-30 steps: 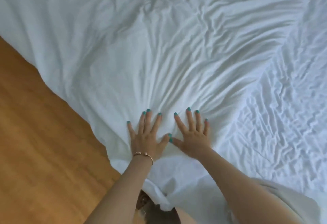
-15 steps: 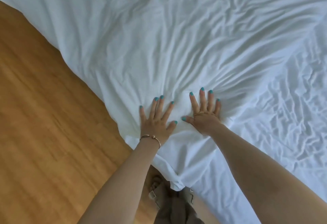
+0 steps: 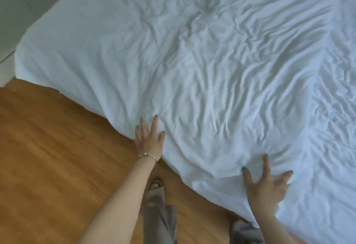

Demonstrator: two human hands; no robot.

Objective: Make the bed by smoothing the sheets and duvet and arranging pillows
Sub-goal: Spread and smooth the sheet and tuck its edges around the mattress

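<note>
Head view: white duvet (image 3: pixel 202 66) spread over the bed, filling most of the frame from upper left to the right edge. Surface heavily wrinkled; creases run in long ridges across the middle and fan toward the near edge. Near edge of the duvet hangs over the bed side and runs diagonally from left centre down to lower right, against the floor. At far right, a second band of white fabric, the sheet (image 3: pixel 335 128), shows finer, tighter crumpling; the boundary between it and the duvet is a shallow diagonal fold.

Left hand (image 3: pixel 148 139): flat, fingers straight and slightly spread, palm down on the duvet right at its hanging edge. Holds nothing; pressing on the cloth. Teal nail polish visible. A thin gold bracelet (image 3: pixel 147 155) sits on the wrist.

Right hand (image 3: pixel 267 184): also flat, fingers splayed wide, palm down on the duvet near its lower edge. Not gripping; pressing on the cloth. The two hands are well apart along the same edge.

Wooden floor (image 3: pixel 54 157), orange-brown, occupies the lower left. A foot in an open sandal (image 3: pixel 156 185) stands on it beside the bed, with a grey trouser leg (image 3: pixel 159 216) below it in frame. Pale wall or skirting (image 3: pixel 11 12) at upper left, blurred.
</note>
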